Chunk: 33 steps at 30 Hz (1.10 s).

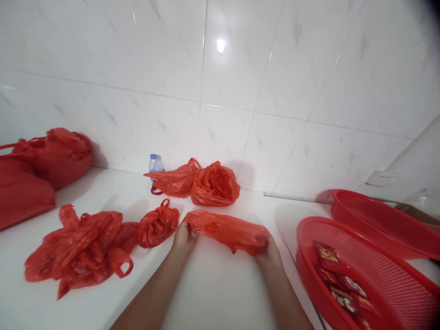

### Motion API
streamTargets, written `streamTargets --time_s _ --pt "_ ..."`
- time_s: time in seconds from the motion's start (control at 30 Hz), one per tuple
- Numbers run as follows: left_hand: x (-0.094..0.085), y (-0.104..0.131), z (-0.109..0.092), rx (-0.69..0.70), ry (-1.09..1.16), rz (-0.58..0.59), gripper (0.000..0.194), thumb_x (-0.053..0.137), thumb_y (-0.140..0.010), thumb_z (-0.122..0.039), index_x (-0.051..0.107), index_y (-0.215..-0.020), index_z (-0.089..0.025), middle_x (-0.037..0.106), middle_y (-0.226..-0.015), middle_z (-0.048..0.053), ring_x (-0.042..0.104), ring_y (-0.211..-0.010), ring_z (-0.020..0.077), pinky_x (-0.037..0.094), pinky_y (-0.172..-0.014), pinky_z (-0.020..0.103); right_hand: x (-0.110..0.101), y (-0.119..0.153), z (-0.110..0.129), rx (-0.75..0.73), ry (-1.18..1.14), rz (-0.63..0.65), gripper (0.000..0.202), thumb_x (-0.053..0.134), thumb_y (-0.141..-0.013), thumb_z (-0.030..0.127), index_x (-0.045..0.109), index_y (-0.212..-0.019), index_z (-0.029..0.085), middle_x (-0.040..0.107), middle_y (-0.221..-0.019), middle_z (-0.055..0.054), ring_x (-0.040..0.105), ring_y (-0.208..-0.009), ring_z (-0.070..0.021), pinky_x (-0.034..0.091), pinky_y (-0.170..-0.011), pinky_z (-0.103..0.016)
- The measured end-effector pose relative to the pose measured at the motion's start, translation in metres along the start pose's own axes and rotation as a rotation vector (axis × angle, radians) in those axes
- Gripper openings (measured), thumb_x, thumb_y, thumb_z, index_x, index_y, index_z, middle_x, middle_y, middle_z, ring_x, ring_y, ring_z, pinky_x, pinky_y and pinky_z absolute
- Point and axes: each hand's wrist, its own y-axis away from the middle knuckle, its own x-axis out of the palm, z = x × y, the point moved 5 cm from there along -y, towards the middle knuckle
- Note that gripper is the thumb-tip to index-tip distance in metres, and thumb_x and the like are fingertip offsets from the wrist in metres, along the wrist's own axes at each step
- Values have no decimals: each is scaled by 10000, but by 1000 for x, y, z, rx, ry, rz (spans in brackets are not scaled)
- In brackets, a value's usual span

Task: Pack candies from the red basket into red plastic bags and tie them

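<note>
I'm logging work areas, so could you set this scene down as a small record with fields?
Left hand: holds one end of a thin red bag
Right hand: holds its other end
Left side: crumpled red bags, larger red bundle
Beyond the hands: bunched red bag, bottle with blue cap
Right side: red mesh basket holding small packets; red container behind
Surface: white tabletop
Wall: tiles

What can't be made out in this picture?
All in the head view:
- Left hand and right hand: fingers mostly covered by the stretched bag.
- Bottle: lower part behind the crumpled bag.
- Large red bundle: cut off by the left edge.
- Near basket: cut off by the bottom and right edges.
- Packets: lettering too small and blurred.
</note>
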Motion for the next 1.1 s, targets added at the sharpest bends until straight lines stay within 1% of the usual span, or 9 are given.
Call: streamTargets --time_s 0.17,0.3,0.43,0.5,0.63,0.77,0.87,0.97,1.1 --pt "-6 4 -2 66 -179 -21 220 607 -657 -118 577 -873 -150 649 -776 50 644 -700 190 545 -648 342 -6 1 2 -24 60 -50 94 593 -638 271 561 -648 184 614 -626 9 591 -582 -181 505 -520 -298" --pt "-12 17 -25 286 -404 -69 577 661 -581 -97 542 -1136 -199 604 -1101 91 562 -1077 264 433 -946 448 -11 2 5 -38 158 -73 84 582 -673 283 608 -701 208 639 -662 -6 592 -576 -194 479 -472 -291" --pt "23 59 -42 879 -1117 272 695 657 -650 -197 452 -1314 -225 346 -1449 109 239 -1358 331 175 -1101 516 -4 11 9 -60 295 -115 136 615 -656 289 622 -753 193 635 -643 7 585 -571 -179 474 -505 -276" --pt "37 75 -33 1018 -1362 459 714 632 -709 -308 380 -1371 -216 328 -1462 129 252 -1348 345 141 -1092 554 5 18 12 -57 372 -106 146 643 -626 269 597 -729 175 601 -593 28 552 -524 -149 436 -480 -240" --pt "35 67 -19 821 -1484 439 669 602 -721 -302 415 -1354 -198 622 -1118 100 523 -1085 288 233 -1049 515 20 27 15 29 502 18 194 659 -611 275 564 -751 182 573 -558 46 506 -459 -125 360 -426 -208" --pt "22 50 -20 636 -1436 350 383 536 -706 -154 652 -1065 -219 657 -902 56 561 -903 239 395 -862 374 16 26 26 7 458 133 461 629 -595 256 559 -1047 195 643 -769 -5 598 -624 -177 456 -554 -269" --pt "17 47 -23 585 -1390 298 208 516 -674 -83 659 -748 -216 617 -761 19 544 -735 181 391 -700 294 12 30 45 -239 594 20 581 610 -653 300 495 -1216 214 575 -1151 -90 583 -953 -240 476 -778 -375" --pt "15 47 -20 534 -1297 229 150 513 -658 -69 556 -591 -197 536 -664 -15 472 -609 136 333 -600 255 29 55 61 -681 942 -164 472 610 -719 310 545 -1172 194 526 -1214 -117 483 -1108 -274 383 -939 -452" --pt "13 43 -9 439 -1100 198 125 588 -653 -150 510 -564 -191 495 -611 -39 452 -576 121 326 -558 232 76 86 36 -978 1206 153 212 528 -817 224 637 -999 224 630 -1035 -76 535 -1029 -233 370 -952 -416"
